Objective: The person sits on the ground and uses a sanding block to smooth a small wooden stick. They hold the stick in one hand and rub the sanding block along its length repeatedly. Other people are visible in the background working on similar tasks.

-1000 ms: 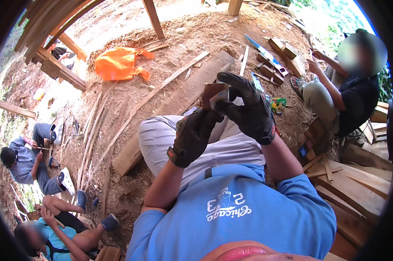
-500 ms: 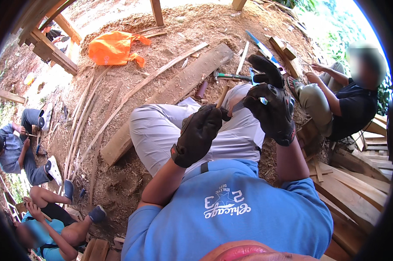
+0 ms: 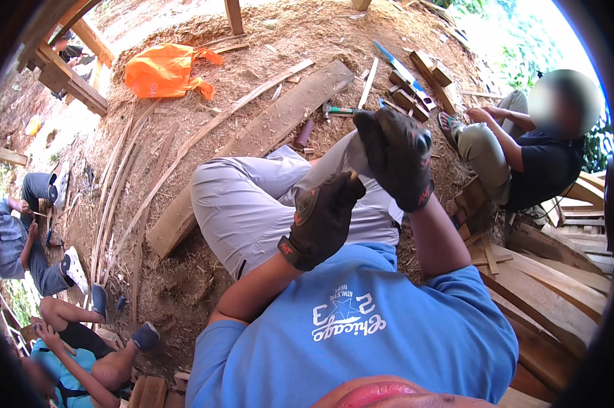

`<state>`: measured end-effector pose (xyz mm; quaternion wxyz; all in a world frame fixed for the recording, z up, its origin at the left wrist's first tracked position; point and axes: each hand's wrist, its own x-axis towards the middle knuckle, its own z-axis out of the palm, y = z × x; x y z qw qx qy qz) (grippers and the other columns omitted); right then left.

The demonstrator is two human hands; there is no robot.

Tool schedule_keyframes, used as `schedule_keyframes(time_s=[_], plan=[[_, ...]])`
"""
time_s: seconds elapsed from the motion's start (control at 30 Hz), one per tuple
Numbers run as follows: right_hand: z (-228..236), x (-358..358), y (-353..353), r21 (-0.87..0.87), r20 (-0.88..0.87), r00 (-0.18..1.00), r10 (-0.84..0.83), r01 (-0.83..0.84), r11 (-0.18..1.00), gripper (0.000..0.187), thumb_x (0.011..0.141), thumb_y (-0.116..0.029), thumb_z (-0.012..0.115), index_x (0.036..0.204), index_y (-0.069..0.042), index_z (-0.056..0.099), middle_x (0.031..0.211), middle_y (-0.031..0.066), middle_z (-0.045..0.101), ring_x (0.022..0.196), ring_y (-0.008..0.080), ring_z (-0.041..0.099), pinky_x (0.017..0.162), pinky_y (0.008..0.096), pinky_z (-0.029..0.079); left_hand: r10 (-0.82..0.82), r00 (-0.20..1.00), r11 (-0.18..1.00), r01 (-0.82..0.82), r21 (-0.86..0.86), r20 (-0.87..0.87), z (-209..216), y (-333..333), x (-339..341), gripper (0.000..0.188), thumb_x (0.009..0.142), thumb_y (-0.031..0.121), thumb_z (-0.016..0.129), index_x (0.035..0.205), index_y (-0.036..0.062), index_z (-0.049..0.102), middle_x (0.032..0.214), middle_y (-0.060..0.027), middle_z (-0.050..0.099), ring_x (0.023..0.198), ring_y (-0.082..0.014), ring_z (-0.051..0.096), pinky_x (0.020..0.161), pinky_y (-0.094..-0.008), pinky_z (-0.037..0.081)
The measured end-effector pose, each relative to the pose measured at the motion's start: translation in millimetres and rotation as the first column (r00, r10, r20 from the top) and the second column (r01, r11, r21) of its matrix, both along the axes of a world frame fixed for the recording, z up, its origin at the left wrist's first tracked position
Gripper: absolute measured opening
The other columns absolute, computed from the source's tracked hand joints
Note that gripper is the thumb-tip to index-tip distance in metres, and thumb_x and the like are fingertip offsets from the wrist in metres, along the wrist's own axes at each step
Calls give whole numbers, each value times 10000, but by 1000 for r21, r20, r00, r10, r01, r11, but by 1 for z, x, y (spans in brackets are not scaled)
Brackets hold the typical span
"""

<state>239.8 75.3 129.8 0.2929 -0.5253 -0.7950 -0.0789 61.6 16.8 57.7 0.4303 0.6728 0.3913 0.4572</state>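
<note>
My left hand [image 3: 324, 221], in a black work glove, is closed around a short wooden stick [image 3: 354, 175]. Only a small pale bit of the stick shows at its fingertips. My right hand [image 3: 396, 156], gloved the same way, is closed just beyond and to the right, close to the stick's end. Whatever its fingers hold is hidden. Both hands are over my crossed legs in light grey trousers [image 3: 235, 204]. Past my right hand, a hammer [image 3: 344, 110] with a green and black handle lies on the ground.
A thick plank [image 3: 286, 112] runs diagonally ahead of me, with thin strips [image 3: 126, 190] to its left. An orange bag [image 3: 158, 71] lies farther off. A blue-and-white saw [image 3: 405, 73] rests near wood blocks. Stacked boards [image 3: 552, 299] fill the right. Other people sit at both sides.
My right hand has come down and left toward my left hand, its raised fingers now folded in. The stick, which stuck up from my left hand, is mostly hidden. The view has shifted slightly.
</note>
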Motion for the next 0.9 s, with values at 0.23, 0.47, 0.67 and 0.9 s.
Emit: schedule_keyframes(time_s=[0.23, 0.47, 0.67, 0.9], plan=[[13, 42, 38, -240, -426, 892, -154, 53, 969, 402, 1068, -397, 573, 929, -39, 695, 790, 117, 657, 769, 284, 667, 708, 441, 492, -49, 998, 974, 58, -217, 45, 18, 12, -22, 270, 1025, 104, 592, 1284, 54, 647, 768, -52, 674, 600, -142, 652, 588, -318, 530], [9, 10, 8, -563, -587, 757, -288, -126, 817, 493, 1075, -445, 530, 928, -1, 689, 777, 132, 652, 732, 247, 617, 733, 417, 488, -139, 957, 881, 237, -409, 254, 48, 30, -37, 350, 1110, 108, 478, 1440, 30, 567, 749, 6, 574, 583, -83, 570, 535, -260, 463], [-1, 3, 0, -498, -515, 836, -191, -111, 860, 466, 1066, -405, 503, 986, 20, 674, 860, 199, 662, 813, 381, 649, 774, 464, 494, -93, 977, 933, 153, -327, 192, 30, 34, -31, 285, 1141, 220, 498, 1259, 35, 681, 660, 51, 536, 569, -51, 535, 511, -262, 420], [29, -15, 3, -514, -671, 695, -258, -185, 838, 458, 1115, -360, 514, 797, -38, 582, 670, 41, 547, 593, 146, 519, 608, 351, 419, -83, 921, 821, 280, -497, 381, 33, 30, -30, 292, 1130, 261, 551, 1164, 29, 726, 664, 21, 590, 557, -48, 548, 494, -250, 408]])
